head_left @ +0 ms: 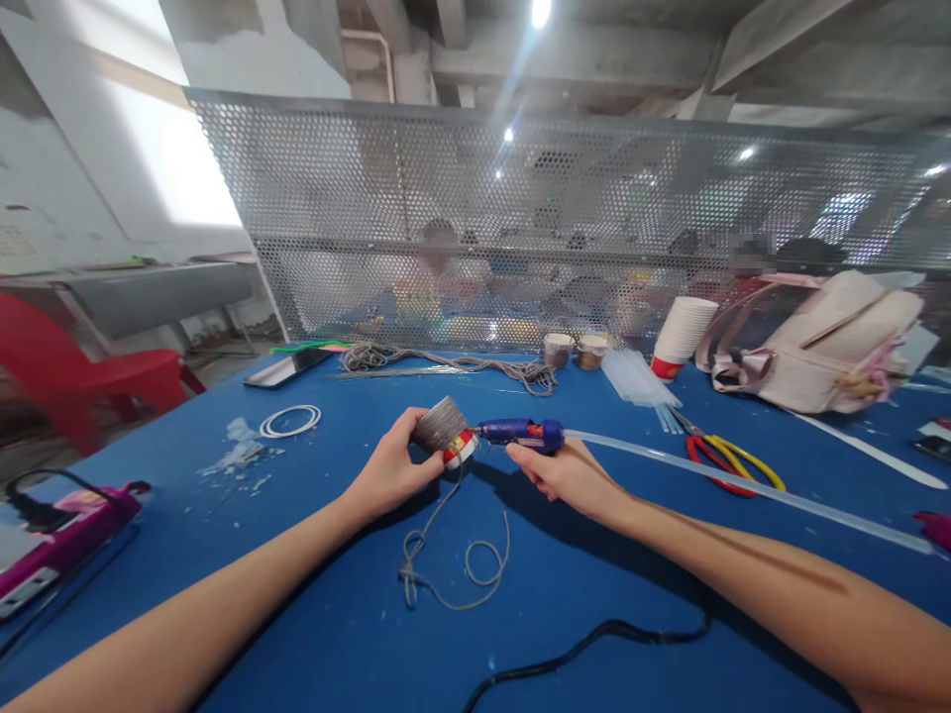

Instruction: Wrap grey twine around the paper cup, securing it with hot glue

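My left hand [397, 460] grips a paper cup [459, 449] lying tilted, its wall mostly wrapped in grey cord [440, 424]. A red and white band of the cup shows bare near its right end. My right hand [569, 475] is closed around a blue hot glue gun [531, 434], whose nozzle points left and meets the cup's edge or hovers just beside it; I cannot tell which. A long clear glue stick [713, 480] sticks out of the gun's back. From the cup, a loose tail of grey cord [453, 602] trails onto the blue table [327, 614].
Red-and-yellow scissors [732, 463], stacked paper cups [685, 332] and a pale backpack [839, 342] stand right. Behind lie more grey cord [520, 371] and a phone [288, 368]. Left are a white ring [289, 421], glue scraps [242, 451] and a power strip [66, 540]. A black cable [586, 644] crosses the front.
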`<state>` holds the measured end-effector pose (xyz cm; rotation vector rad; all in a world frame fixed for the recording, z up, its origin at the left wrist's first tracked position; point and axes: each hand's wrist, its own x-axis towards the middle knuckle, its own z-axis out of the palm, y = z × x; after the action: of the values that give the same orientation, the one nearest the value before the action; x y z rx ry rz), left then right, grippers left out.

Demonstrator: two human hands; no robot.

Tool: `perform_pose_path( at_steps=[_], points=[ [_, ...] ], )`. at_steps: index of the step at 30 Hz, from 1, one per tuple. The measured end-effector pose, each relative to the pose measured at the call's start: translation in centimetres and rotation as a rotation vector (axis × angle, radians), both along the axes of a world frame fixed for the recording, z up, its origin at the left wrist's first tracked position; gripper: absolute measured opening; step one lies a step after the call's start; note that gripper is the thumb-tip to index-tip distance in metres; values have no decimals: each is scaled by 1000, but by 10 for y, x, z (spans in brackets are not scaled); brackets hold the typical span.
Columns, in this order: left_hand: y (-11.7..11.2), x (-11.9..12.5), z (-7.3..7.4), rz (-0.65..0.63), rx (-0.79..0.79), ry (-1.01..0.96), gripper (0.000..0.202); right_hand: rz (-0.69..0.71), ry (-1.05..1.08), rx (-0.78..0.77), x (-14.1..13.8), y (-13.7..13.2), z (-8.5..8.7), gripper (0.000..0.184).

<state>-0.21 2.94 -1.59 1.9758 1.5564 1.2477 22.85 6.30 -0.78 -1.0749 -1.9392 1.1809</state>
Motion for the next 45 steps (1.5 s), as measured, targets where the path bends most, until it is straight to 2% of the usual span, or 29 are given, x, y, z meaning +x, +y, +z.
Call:
perform_pose_path(
  at_steps=[5,11,16,23,27,33,37,40,42,44,45],
  points=[
    [1,-1,-2,-10,11,-5,30,-20,42,-50,0,9,-2,38],
    [3,-2,-1,22,-10,-97,31,23,72,-78,1,18,-2,36],
    [6,-4,-1,105,-35,-123,33,-45,52,-29,3,37,-3,36],
    [5,-6,1,108,-30,-146,33,-117,-74,59,-4,79,-10,35],
    [1,-6,5,90,-39,-175,35,-116,-174,129,-10,88,-12,30],
    [-5,-3,10,83,-29,-142,33,-155,-303,236,-10,82,-6,25],
    [-8,0,12,69,-15,-141,34,-209,-389,262,3,70,0,28],
    [-11,3,15,80,23,-119,36,-331,-444,304,22,52,9,33],
    [-13,5,17,98,63,-79,36,-399,-452,378,31,34,17,28],
    [-16,7,18,125,120,-23,36,-365,-384,448,33,15,24,21],
    [-18,9,19,140,154,8,36,-298,-312,399,29,6,26,20]
  ],
)
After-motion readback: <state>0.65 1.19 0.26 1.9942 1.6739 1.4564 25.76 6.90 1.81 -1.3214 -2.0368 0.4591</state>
